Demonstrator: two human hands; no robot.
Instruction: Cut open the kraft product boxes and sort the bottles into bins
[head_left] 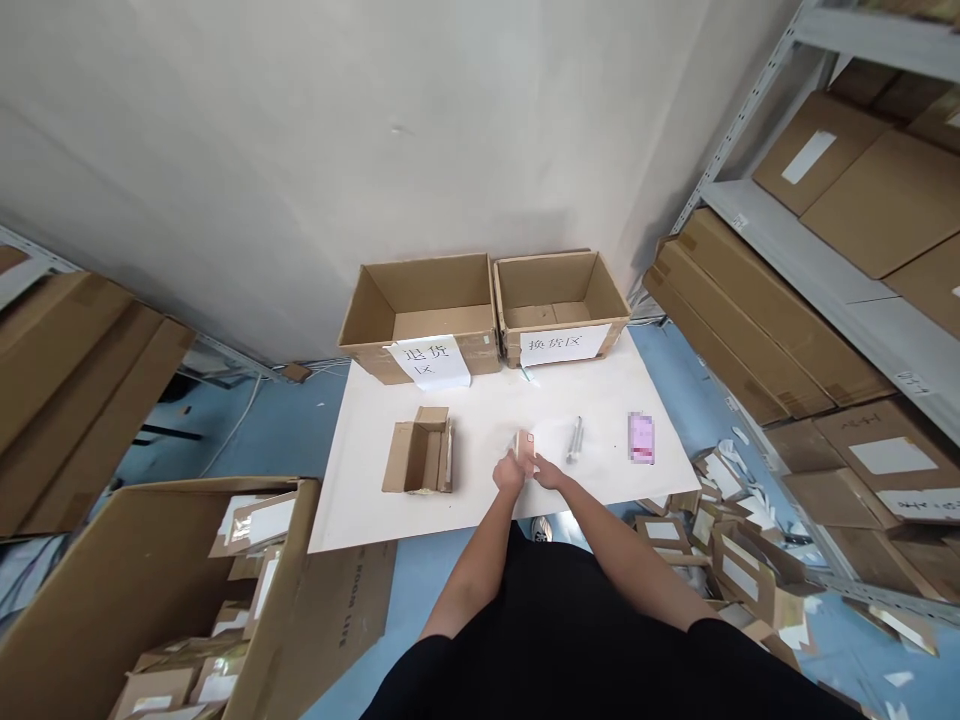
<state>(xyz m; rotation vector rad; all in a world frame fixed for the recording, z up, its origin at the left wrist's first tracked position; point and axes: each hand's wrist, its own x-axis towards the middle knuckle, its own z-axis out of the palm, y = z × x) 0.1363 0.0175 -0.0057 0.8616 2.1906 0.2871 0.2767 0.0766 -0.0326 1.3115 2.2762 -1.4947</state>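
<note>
Both my hands meet over the front middle of the white table [480, 500]. Between them is a small pinkish-tan box [525, 442] with a red mark on one face. My left hand [508, 472] closes on its left side, and my right hand [549, 472] grips its lower right. To the left stands a small open cardboard box [429, 455] with its flaps folded out. A clear plastic-looking slim item [574, 440] lies just right of my hands. Farther right is a pink rectangular item [641, 438], blurred out.
Two open cardboard boxes with paper signs, a left one [442, 345] and a right one [559, 345], line the table's back. A large carton [300, 500] of parcels stands front left. Shelves [847, 270] with boxes rise at right. Torn cardboard [742, 580] litters the floor.
</note>
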